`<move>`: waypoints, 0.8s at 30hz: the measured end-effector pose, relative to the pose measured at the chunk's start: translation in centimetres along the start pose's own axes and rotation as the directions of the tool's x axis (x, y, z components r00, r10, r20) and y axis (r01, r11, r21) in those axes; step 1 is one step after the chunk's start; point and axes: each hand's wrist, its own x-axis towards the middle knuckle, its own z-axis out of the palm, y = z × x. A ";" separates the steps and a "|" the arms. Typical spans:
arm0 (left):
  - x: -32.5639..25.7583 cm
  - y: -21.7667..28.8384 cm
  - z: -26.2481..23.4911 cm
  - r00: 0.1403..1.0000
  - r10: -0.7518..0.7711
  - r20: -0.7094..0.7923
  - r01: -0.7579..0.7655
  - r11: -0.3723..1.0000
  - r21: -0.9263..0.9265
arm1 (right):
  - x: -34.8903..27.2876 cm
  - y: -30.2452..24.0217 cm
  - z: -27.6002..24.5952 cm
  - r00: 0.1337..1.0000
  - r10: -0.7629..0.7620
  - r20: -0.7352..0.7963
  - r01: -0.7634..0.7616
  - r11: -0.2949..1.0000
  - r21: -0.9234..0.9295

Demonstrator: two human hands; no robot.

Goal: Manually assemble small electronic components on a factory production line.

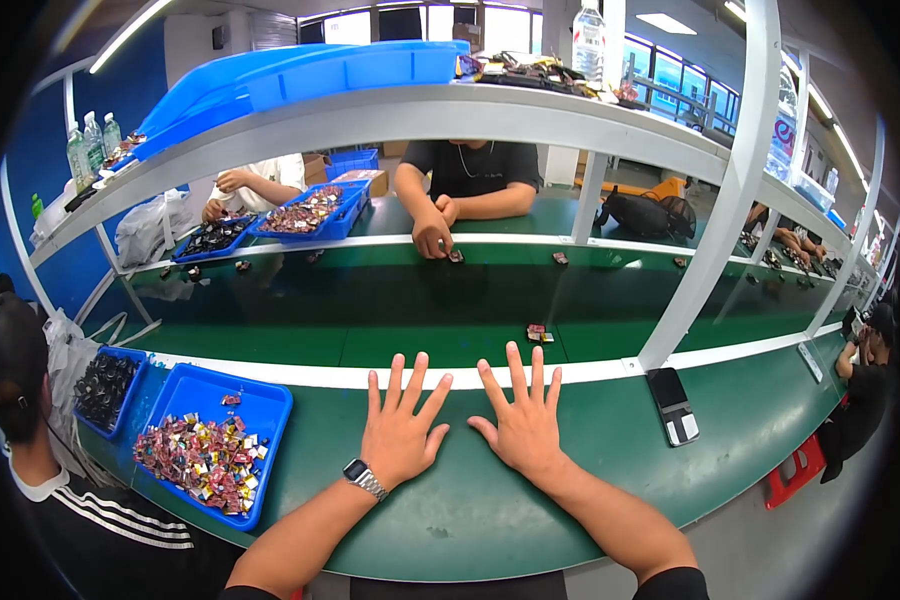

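Both my hands are stretched over the green bench top (450, 500), palms down with fingers spread. My left hand (400, 425) holds nothing; a watch with a metal band (365, 478) is on that wrist. Beside it, my right hand (523, 420) is also bare, its fingertips near the white rail (600, 367). Just beyond those fingertips, a small reddish part with yellow and white bits (538, 333) lies on the dark green belt (450, 300). To the right of my right hand rests a black and grey flat device with a white end (674, 407).
At left, a blue tray (282, 400) holds many small reddish parts, and another blue tray (120, 352) holds black pieces. A white post (715, 220) rises at right under a shelf (390, 112). People sit at left, right and across the belt; one person's hand (432, 235) touches a small part.
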 end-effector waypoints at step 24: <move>-0.4 0.0 1.0 1.000 0.010 0.016 -0.012 0.994 0.109 | -0.3 0.0 -0.2 1.000 0.004 -0.006 -0.004 1.000 0.001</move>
